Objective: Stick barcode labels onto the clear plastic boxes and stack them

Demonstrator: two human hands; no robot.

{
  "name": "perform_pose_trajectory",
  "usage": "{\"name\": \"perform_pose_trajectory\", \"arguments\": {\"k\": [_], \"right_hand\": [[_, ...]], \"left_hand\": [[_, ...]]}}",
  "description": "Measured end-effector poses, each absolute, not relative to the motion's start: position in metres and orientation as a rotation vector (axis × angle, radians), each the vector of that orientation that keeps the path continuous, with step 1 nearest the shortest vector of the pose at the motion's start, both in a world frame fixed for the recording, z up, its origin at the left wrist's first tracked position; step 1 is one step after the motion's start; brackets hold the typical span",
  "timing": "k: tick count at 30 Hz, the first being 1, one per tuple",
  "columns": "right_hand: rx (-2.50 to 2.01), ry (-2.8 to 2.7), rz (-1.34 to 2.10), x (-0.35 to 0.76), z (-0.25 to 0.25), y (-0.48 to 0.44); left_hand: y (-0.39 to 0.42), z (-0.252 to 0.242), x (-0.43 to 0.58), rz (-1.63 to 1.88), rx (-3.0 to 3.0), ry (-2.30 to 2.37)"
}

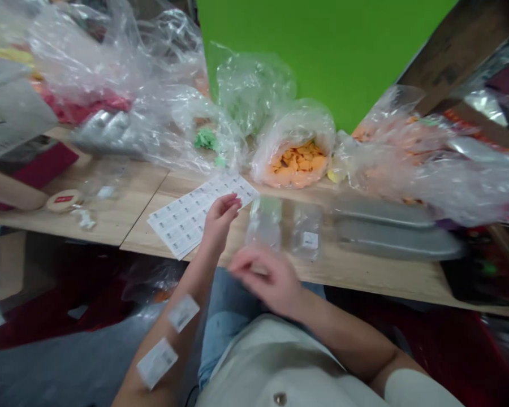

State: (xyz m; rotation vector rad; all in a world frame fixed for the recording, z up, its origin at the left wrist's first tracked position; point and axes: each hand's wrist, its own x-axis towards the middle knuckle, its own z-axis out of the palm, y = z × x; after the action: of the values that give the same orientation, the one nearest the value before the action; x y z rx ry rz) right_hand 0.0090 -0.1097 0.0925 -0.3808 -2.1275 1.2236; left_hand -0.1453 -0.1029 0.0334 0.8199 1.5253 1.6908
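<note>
My left hand [221, 221] hovers over the right part of the printed label sheets [182, 217], its fingers loosely stretched and nothing visible in them. Two white stickers [184, 312] cling to my left forearm. My right hand [269, 277] is blurred by motion in front of the table edge, thumb and fingers curved toward each other; whether it holds anything cannot be made out. Just beyond it lie a clear plastic pouch [263, 223] with a pale green top and another clear pouch [307, 232] bearing a white label.
Behind the sheets stand an open bag of orange pieces [299, 161] and a bag with green pieces [206, 138]. Stacked clear plastic packs [394, 232] lie at right. Another person's arm [14, 189] reaches in at left, near a round wooden piece [63, 200]. A green panel [314, 51] rises behind.
</note>
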Motion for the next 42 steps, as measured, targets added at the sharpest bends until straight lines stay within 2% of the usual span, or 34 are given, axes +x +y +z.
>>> {"name": "perform_pose_trajectory", "arguments": {"k": [2, 4, 9, 13, 16, 20, 23, 26, 30, 42], "right_hand": [[-0.684, -1.975, 1.255, 0.026, 0.098, -0.086], [-0.72, -2.046, 1.204, 0.032, 0.101, -0.076], [-0.188, -2.56, 0.935, 0.004, 0.084, -0.115], [-0.131, -2.591, 0.828, -0.018, 0.058, -0.147], [-0.118, -2.529, 0.86, -0.021, 0.053, -0.154], [-0.098, -2.351, 1.083, -0.001, 0.076, -0.144], [-0.476, -2.057, 1.313, 0.022, 0.092, -0.108], [-0.865, -1.82, 1.386, 0.039, 0.084, -0.057], [-0.871, -1.843, 1.562, 0.039, 0.055, -0.018], [-0.904, -2.068, 1.391, 0.034, 0.047, -0.025]], "left_hand": [[-0.114, 0.031, -0.142, 1.667, 0.901, 1.468], [-0.116, 0.029, -0.135, 1.638, 0.929, 1.44], [-0.09, 0.029, -0.125, 1.764, 0.78, 1.538], [-0.075, 0.029, -0.131, 1.796, 0.807, 1.554], [-0.076, 0.025, -0.134, 1.775, 0.796, 1.535], [-0.086, 0.022, -0.137, 1.686, 0.75, 1.438], [-0.103, 0.027, -0.136, 1.633, 0.834, 1.439], [-0.121, 0.033, -0.127, 1.557, 1.032, 1.478], [-0.13, 0.034, -0.112, 1.512, 1.119, 1.495], [-0.13, 0.032, -0.103, 1.475, 1.18, 1.566]]}}
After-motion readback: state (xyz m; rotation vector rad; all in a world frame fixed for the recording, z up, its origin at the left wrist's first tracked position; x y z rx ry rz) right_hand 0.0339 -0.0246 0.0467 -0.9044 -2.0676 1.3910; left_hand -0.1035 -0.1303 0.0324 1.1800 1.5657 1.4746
